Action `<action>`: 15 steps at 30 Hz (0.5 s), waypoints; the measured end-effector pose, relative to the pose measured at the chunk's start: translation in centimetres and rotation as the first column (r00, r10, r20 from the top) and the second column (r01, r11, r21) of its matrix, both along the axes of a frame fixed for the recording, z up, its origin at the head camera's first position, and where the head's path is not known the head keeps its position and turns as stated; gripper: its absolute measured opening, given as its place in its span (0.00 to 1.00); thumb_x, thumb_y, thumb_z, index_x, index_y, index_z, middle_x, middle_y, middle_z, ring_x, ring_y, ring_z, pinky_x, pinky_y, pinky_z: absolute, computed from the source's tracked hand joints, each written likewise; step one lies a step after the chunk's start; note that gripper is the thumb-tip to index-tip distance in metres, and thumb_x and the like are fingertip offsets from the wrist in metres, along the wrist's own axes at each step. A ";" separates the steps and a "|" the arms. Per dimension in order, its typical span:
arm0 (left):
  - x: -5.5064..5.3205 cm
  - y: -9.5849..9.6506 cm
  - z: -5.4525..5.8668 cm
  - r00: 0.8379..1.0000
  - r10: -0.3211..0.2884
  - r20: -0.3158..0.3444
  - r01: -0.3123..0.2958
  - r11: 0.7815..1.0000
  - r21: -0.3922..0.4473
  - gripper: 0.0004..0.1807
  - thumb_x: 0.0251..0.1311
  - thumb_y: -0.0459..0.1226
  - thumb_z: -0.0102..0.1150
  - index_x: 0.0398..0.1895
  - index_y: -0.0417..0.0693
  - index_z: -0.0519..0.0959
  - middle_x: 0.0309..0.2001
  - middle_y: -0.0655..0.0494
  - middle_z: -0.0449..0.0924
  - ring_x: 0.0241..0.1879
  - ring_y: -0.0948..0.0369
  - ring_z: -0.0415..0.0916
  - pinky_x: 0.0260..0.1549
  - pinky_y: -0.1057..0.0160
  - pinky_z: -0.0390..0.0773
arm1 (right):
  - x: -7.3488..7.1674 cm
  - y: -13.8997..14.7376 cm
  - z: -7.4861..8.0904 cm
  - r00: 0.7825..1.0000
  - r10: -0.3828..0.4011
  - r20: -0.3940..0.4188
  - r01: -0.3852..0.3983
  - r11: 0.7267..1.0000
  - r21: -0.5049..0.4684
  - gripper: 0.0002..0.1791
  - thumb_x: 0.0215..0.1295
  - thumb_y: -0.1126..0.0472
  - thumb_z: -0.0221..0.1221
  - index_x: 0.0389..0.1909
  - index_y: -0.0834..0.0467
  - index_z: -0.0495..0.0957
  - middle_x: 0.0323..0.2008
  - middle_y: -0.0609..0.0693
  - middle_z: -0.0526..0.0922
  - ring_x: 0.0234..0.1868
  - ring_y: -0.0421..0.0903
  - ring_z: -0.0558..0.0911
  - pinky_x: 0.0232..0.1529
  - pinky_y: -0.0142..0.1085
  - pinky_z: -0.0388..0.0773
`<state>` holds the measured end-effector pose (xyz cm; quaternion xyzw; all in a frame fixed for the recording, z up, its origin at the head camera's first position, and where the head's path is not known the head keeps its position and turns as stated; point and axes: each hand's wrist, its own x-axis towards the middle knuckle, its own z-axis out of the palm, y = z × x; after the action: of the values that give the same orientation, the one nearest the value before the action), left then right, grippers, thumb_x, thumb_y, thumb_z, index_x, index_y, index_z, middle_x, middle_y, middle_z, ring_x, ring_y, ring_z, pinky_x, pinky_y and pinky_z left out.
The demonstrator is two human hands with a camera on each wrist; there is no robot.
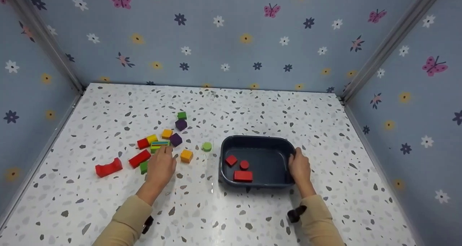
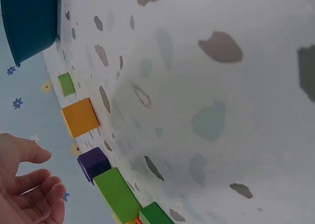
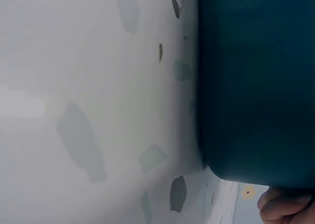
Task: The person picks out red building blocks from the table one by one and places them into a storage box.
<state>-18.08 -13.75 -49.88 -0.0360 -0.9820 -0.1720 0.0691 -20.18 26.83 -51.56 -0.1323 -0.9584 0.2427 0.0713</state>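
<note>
Over the group of blocks at the left hovers my left hand (image 1: 161,166), its fingers loosely bent with nothing between them in the left wrist view. Nearest to it are a light green block with a striped top (image 1: 160,145), a red rectangular block (image 1: 140,159) and a green block (image 1: 144,167) partly hidden by the hand. My right hand (image 1: 300,167) grips the right rim of a dark blue bin (image 1: 265,185). Inside the bin lie a red cube (image 1: 231,160), a red cylinder (image 1: 244,165) and a red rectangular block (image 1: 243,176).
A red curved block (image 1: 109,167) lies far left. Around the group are purple blocks (image 1: 176,140), orange cubes (image 1: 186,156), a yellow block (image 1: 152,139) and a small green block (image 1: 182,115). A light green cylinder (image 1: 206,146) lies left of the bin. Patterned walls enclose the speckled table (image 1: 252,112).
</note>
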 end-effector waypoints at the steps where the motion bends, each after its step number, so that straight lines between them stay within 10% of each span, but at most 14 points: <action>1: 0.0 -0.2 -0.1 1.000 0.007 0.009 -0.007 1.000 -0.008 0.21 0.53 0.33 0.58 0.48 0.30 0.68 0.46 0.36 0.69 0.44 0.45 0.69 0.45 0.49 0.70 | 0.0 0.0 0.0 1.000 0.002 0.001 -0.002 1.000 -0.002 0.10 0.63 0.63 0.46 0.42 0.64 0.66 0.34 0.66 0.76 0.33 0.61 0.77 0.27 0.51 0.71; 15: -0.8 -3.9 -0.8 0.985 0.135 0.107 -0.132 0.991 -0.033 0.28 0.51 0.34 0.59 0.50 0.23 0.63 0.43 0.32 0.65 0.43 0.41 0.64 0.42 0.45 0.68 | 0.0 -0.1 -0.1 1.000 0.006 -0.016 -0.005 1.000 0.029 0.12 0.63 0.64 0.47 0.44 0.66 0.67 0.34 0.67 0.77 0.33 0.60 0.78 0.28 0.50 0.72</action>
<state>-18.83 -17.70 -50.73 0.0386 -0.9867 -0.1559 0.0265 -20.21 26.76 -51.66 -0.1266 -0.9616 0.2302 0.0801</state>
